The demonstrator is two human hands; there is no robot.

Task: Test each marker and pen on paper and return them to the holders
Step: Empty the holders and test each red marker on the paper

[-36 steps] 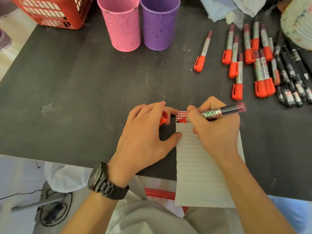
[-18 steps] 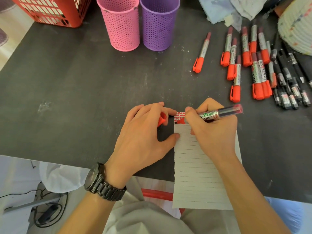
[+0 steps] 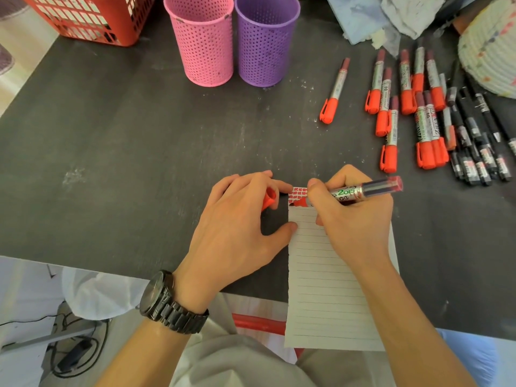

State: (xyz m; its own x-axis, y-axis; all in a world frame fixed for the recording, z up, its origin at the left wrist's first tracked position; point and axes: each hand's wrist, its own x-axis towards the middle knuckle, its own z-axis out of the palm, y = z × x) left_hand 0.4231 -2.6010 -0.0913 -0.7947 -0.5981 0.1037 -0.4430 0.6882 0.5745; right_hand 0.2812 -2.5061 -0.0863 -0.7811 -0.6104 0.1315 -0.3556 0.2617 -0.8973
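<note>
My right hand [image 3: 354,216] grips an uncapped red marker [image 3: 360,191], its tip touching the top of a lined paper strip [image 3: 326,289] among red test marks [image 3: 298,193]. My left hand [image 3: 237,230] holds the marker's red cap [image 3: 268,199] under its fingers, with fingertip and thumb pressing on the paper's left edge. A pink holder [image 3: 203,43] and a purple holder [image 3: 266,41] stand at the back of the table. One red marker [image 3: 335,90] lies alone; several red markers [image 3: 405,107] and black pens [image 3: 474,141] lie at the right.
A red plastic basket [image 3: 92,18] sits at the back left. Crumpled cloth [image 3: 385,15] and a round woven object [image 3: 491,48] lie at the back right. The dark table [image 3: 111,141] ends at its near edge, which the paper overhangs.
The marker tip has shifted slightly along the top of the paper. Both hands stay in the same place.
</note>
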